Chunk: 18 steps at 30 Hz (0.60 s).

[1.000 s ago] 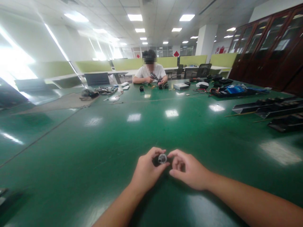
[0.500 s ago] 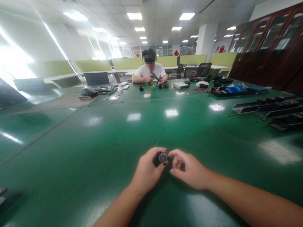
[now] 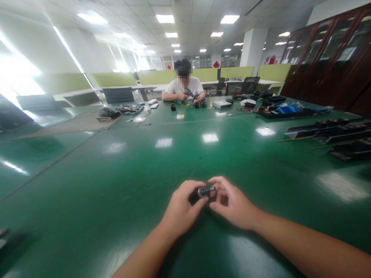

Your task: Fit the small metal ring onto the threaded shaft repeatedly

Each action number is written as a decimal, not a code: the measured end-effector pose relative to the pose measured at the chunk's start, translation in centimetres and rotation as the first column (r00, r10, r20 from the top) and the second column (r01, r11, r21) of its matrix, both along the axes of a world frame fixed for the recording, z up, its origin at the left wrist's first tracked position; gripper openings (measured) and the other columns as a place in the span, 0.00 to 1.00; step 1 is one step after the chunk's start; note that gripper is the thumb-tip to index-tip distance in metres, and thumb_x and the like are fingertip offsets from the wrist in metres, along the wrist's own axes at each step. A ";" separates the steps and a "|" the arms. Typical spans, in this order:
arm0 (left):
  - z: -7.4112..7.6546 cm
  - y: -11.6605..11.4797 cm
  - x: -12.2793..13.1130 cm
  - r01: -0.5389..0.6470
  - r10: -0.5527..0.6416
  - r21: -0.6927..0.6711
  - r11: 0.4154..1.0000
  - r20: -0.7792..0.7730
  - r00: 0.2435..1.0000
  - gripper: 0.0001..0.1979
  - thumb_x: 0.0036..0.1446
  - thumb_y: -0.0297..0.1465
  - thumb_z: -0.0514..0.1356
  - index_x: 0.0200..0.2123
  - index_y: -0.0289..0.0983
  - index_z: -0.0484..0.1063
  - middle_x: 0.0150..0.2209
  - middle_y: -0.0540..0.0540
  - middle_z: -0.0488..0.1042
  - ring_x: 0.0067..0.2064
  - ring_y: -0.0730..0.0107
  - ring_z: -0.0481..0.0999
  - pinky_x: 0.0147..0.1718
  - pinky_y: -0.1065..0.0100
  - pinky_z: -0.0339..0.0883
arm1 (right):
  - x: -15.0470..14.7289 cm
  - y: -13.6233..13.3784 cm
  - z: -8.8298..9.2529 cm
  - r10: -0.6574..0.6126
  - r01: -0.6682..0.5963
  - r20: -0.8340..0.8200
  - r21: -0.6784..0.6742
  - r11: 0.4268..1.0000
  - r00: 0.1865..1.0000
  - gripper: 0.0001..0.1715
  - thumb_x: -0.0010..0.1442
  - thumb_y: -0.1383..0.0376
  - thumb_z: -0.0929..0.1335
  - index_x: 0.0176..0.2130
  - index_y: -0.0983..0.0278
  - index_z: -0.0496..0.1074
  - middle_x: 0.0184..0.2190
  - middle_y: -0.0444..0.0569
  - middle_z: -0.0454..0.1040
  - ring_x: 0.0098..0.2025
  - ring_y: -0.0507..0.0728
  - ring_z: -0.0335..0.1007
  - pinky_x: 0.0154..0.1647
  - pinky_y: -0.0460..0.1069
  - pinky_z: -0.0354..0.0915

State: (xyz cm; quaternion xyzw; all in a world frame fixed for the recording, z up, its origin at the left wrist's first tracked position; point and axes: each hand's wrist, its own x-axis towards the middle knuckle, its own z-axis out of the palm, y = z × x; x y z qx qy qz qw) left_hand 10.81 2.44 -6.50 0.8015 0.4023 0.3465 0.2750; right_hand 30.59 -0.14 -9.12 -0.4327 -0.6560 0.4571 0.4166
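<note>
Small dark round part [image 3: 202, 192] pinched in the left hand [image 3: 181, 206], right hand [image 3: 236, 204] just beside it

Head view: the part is over the near side of the green desk [image 3: 130, 166], roughly midway between the desk's left and right sides and well apart from the things along the far edge. The left grip has it pinched between thumb and fingers, with a narrow tip [image 3: 212, 189] pointing toward the right hand. The right grip is spread: thumb and forefinger stand apart around the tip, the other fingers curled. The picture is soft here, so I cannot tell whether any right finger touches the tip.

The step in hand looks like handling this one part between both hands. As I judge it, a move by the right fingers would call for a light, precise pinch on the tip while the left grip holds the body steady.

Black channel pieces [image 3: 339, 131] lie toward the desk's right edge, a blue item [image 3: 290, 108] near the far right corner. At the far edge sits a co-worker [image 3: 184, 87], holding a dark tool [image 3: 189, 92].
</note>
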 end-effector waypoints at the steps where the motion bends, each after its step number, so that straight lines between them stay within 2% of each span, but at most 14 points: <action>1: 0.0 0.0 0.0 0.014 -0.014 0.016 1.000 -0.003 1.000 0.13 0.58 0.29 0.63 0.47 0.42 0.73 0.44 0.46 0.76 0.46 0.63 0.73 0.47 0.62 0.67 | 0.0 0.0 0.0 -0.011 0.011 0.007 -0.004 1.000 1.000 0.29 0.55 0.72 0.70 0.54 0.60 0.61 0.36 0.42 0.71 0.29 0.49 0.68 0.33 0.46 0.65; 5: -0.3 0.2 -0.1 0.047 -0.046 0.039 0.998 -0.026 0.999 0.14 0.58 0.29 0.63 0.48 0.43 0.74 0.44 0.45 0.76 0.46 0.62 0.73 0.47 0.61 0.67 | 0.1 0.0 0.1 -0.044 0.045 0.051 -0.012 0.999 0.998 0.26 0.56 0.70 0.71 0.52 0.60 0.62 0.26 0.38 0.67 0.28 0.51 0.67 0.34 0.47 0.64; 7: -0.5 0.2 -0.1 0.033 -0.032 0.032 0.999 -0.030 0.999 0.16 0.57 0.29 0.63 0.49 0.43 0.73 0.45 0.45 0.76 0.48 0.62 0.74 0.48 0.60 0.67 | 0.1 0.0 0.1 -0.045 0.046 0.045 -0.013 0.999 0.998 0.26 0.56 0.70 0.70 0.52 0.60 0.62 0.28 0.39 0.68 0.29 0.51 0.67 0.34 0.47 0.64; 10: -0.6 0.1 0.0 -0.039 0.039 0.005 0.999 -0.015 0.999 0.21 0.54 0.28 0.65 0.52 0.42 0.70 0.48 0.45 0.75 0.48 0.61 0.74 0.49 0.60 0.68 | 0.1 0.0 0.3 -0.052 0.052 0.027 -0.018 0.998 0.998 0.26 0.55 0.71 0.70 0.51 0.60 0.63 0.37 0.43 0.71 0.29 0.50 0.67 0.33 0.47 0.65; 12: -0.5 0.1 0.1 -0.061 0.061 -0.012 0.998 -0.009 0.998 0.19 0.52 0.27 0.66 0.48 0.41 0.72 0.45 0.45 0.76 0.45 0.62 0.75 0.47 0.61 0.69 | 0.1 0.0 0.5 -0.058 0.058 0.036 -0.008 0.998 0.998 0.24 0.54 0.71 0.70 0.50 0.60 0.64 0.41 0.45 0.70 0.30 0.50 0.67 0.33 0.46 0.65; 15: -0.2 0.0 0.1 -0.041 0.041 -0.014 0.999 -0.014 0.999 0.12 0.52 0.26 0.65 0.41 0.39 0.73 0.40 0.47 0.76 0.41 0.64 0.75 0.42 0.65 0.68 | 0.1 0.0 0.8 -0.055 0.054 0.064 0.016 0.998 0.996 0.21 0.54 0.71 0.70 0.48 0.60 0.67 0.38 0.44 0.71 0.31 0.51 0.67 0.33 0.46 0.65; 18: -0.1 -0.1 0.1 -0.018 0.018 0.001 1.000 0.002 1.000 0.09 0.53 0.25 0.64 0.39 0.39 0.73 0.38 0.48 0.76 0.40 0.66 0.75 0.40 0.67 0.67 | 0.1 0.0 0.9 -0.050 0.049 0.051 0.016 0.999 0.997 0.16 0.55 0.70 0.70 0.45 0.61 0.69 0.36 0.44 0.72 0.32 0.52 0.69 0.34 0.47 0.65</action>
